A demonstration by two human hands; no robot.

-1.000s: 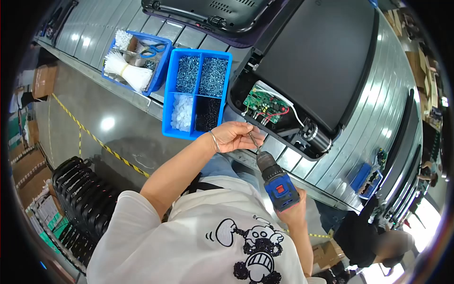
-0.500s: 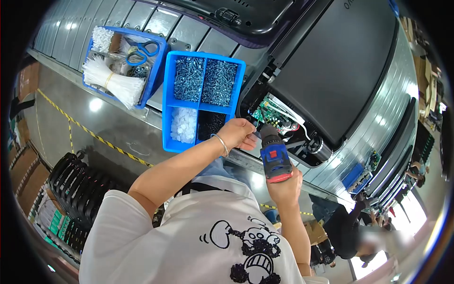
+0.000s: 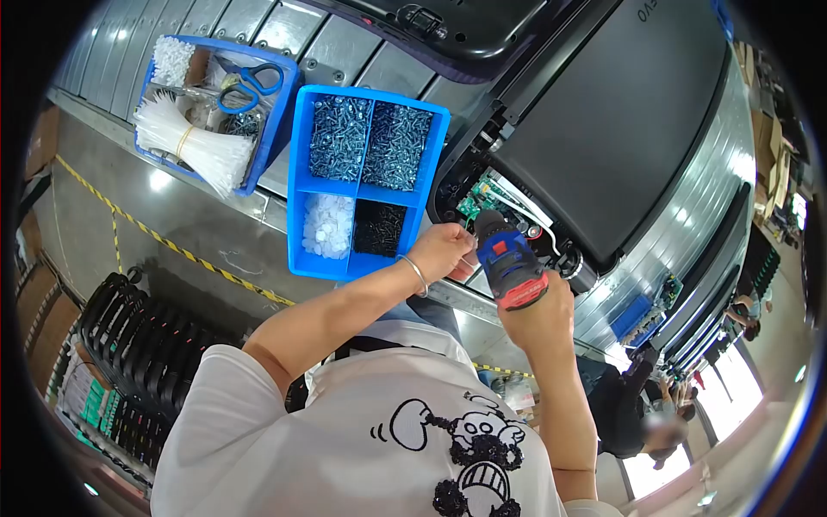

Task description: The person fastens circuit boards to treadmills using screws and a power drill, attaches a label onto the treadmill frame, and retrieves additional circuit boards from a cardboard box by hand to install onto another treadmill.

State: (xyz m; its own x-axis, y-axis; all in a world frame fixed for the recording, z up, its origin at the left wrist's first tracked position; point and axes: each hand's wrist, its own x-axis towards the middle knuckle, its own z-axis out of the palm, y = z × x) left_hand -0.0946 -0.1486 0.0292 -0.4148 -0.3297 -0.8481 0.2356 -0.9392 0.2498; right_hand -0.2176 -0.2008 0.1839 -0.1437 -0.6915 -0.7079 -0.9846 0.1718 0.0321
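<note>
My right hand (image 3: 543, 317) is wrapped round a blue-and-black cordless drill (image 3: 510, 264) with a red base. The drill's nose points into the open end of a long black machine that looks like a treadmill (image 3: 616, 129). A green circuit board (image 3: 481, 200) with white and red wires shows in that opening. My left hand (image 3: 441, 252) is beside the drill's nose, thumb and fingers pinched together; what they hold, if anything, is too small to make out. Close to its wrist stands a blue divided box (image 3: 301, 185) of silver screws (image 3: 396, 148), black screws (image 3: 379, 229) and white plastic pieces (image 3: 327, 226).
Left of the divided box, a blue bin (image 3: 277, 142) holds white cable ties (image 3: 194, 142) and blue-handled scissors (image 3: 250, 88). A black moulded cover (image 3: 448, 34) lies at the top. Black frames (image 3: 142, 345) are stacked below left. Another person (image 3: 624, 409) is at lower right.
The drill has moved slightly up and tilted, its nose further toward the circuit board. My left hand has shifted slightly right beside it. The boxes appear a little further left in view.
</note>
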